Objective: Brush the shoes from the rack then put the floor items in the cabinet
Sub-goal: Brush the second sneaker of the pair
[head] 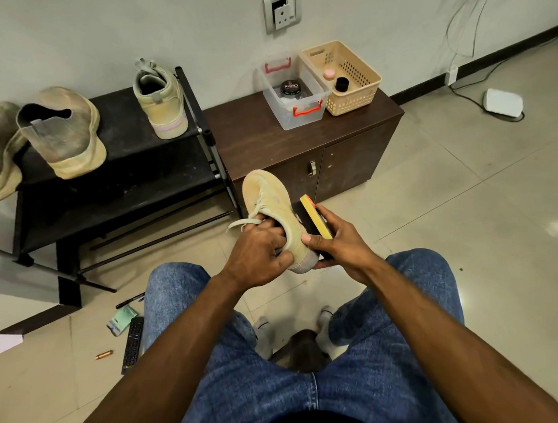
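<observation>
At the centre of the head view, just in front of the person's knees, the left hand grips a tan sneaker with its fingers curled into the opening by the laces, so the shoe is held off the floor with its toe pointing toward twelve o'clock and its outer side exposed for cleaning. The right hand holds a yellow-backed brush against that side, thumb over the back and fingers wrapped beneath, a grip that seems meant for firm strokes along the upper. At ten o'clock the black shoe rack carries the matching sneaker upright on its top shelf and a pair of grey slip-on shoes at its left end, probably awaiting their turn. At one o'clock the brown cabinet stands with doors shut; on top sit a clear box holding a polish tin and a beige basket with small jars, close at hand. At seven o'clock the floor items lie scattered: a remote control, a pen, a small green packet, a copper-coloured cylinder and a white paper. Brushing looks under way, with the tidying not yet begun.
</observation>
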